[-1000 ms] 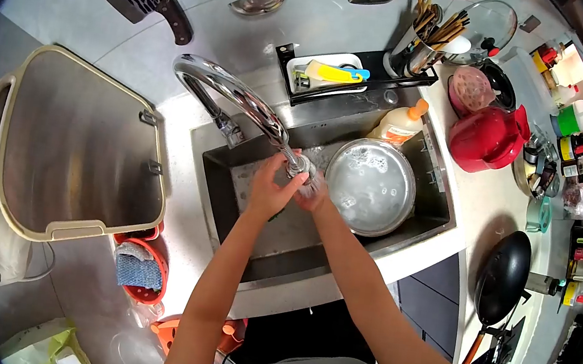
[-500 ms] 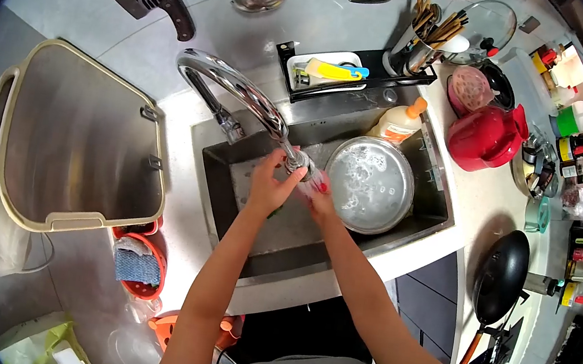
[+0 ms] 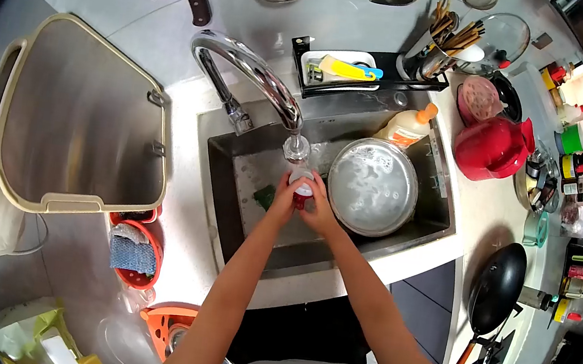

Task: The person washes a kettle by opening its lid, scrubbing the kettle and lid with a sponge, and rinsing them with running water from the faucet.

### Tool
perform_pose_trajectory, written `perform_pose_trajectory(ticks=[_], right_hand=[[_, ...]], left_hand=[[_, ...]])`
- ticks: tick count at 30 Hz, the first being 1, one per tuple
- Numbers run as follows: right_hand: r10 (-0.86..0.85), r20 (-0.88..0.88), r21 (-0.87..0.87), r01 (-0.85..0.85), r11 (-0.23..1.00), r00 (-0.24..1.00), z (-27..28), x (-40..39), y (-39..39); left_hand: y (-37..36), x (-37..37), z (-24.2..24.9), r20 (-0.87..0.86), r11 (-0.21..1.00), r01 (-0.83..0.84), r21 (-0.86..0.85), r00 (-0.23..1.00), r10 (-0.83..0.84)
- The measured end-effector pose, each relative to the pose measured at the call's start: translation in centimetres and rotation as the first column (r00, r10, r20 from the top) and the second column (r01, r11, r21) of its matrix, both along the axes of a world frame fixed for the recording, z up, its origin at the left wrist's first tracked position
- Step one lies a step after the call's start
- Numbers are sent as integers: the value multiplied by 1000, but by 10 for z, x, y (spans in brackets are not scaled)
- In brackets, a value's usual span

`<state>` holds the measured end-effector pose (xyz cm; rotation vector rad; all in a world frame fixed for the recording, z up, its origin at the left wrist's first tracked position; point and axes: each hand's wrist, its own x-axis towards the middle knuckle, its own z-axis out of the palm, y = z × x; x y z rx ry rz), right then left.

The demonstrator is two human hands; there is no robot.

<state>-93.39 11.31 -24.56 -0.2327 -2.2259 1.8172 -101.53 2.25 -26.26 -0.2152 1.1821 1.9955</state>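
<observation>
Under the spout of the chrome faucet point(image 3: 296, 147), both my hands hold a small red-and-white round thing, like a cup or lid point(image 3: 302, 192). My left hand point(image 3: 285, 194) is closed on its left side and my right hand point(image 3: 319, 204) on its right side. Water seems to run onto its pale upper part. Just right of my right hand, a round metal pan point(image 3: 372, 187) of sudsy water sits in the steel sink point(image 3: 275, 258). A dark green scrap point(image 3: 264, 195) lies on the sink floor, left of my left hand.
A soap bottle point(image 3: 407, 126) stands in the sink's back right corner. Behind the sink is a black rack point(image 3: 391, 84) with brushes and chopsticks. A large cutting board point(image 3: 80, 127) leans at left. A red kettle-like vessel point(image 3: 492, 148) and black wok point(image 3: 497, 287) are at right.
Both hands have come down from the faucet's spout to below it, toward me. The red-and-white thing, mostly hidden before, now shows between them. The view has shifted slightly.
</observation>
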Motion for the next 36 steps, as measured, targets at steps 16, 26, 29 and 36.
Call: perform_pose_trajectory(ticks=[16,26,29,36], right_hand=[[-149,539,-689,536,488,829,-29,-50,7],[-146,552,-777,570,266,821,-49,-64,20],[-213,587,-764,621,173,781,-52,-68,20],[-242,614,-724,658,206,751,-28,-61,26]], left_hand=[[11,-22,-73,-128,964,-216,-157,972,197],[-22,-40,62,-823,937,-294,-190,568,11],[-19,-42,117,-941,951,-258,-171,329,-80],[-11,-47,138,-895,917,-111,-382,290,-338]])
